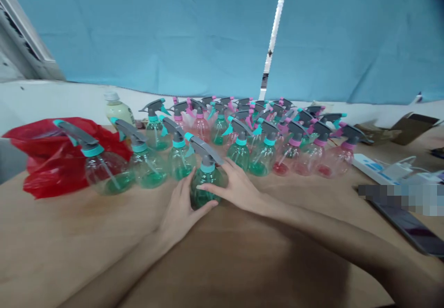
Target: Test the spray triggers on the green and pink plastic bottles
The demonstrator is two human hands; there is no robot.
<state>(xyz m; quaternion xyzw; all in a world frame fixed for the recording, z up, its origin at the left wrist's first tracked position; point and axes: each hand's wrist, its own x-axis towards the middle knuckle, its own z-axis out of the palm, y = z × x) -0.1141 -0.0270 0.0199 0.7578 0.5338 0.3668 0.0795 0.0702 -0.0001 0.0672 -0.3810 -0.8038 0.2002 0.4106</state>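
Bottle (207,177) with turquoise collar (208,167) and grey spray head (204,152), held between both hands at the middle of the table (263,266), in front of the other bottles. Its turquoise tip points left; whether its base touches the wood cannot be told.

Left hand (180,206): grasping the bottle, fingers along its left side, thumb low across the front. Right hand (239,185): grasping the same bottle from the right, thumb across the front above the left thumb, fingers reaching around the far side.

Left of the held bottle, three turquoise-collared bottles stand in a line: near (182,163), middle (149,170) and outer (104,171), each with green liquid at the bottom. Right of it, beyond the right hand, stand two more green bottles (258,163), then three pink-collared ones (282,162) with red liquid. Behind these, a crowd of mixed pink and turquoise sprayers (200,127) overlaps.

At the far left lie a red bag (55,164) and, behind it, a white-capped bottle (120,112). At the right: power strip (369,168), phone (411,227) and cardboard (414,127). Blue sheeting (173,40) hangs behind.
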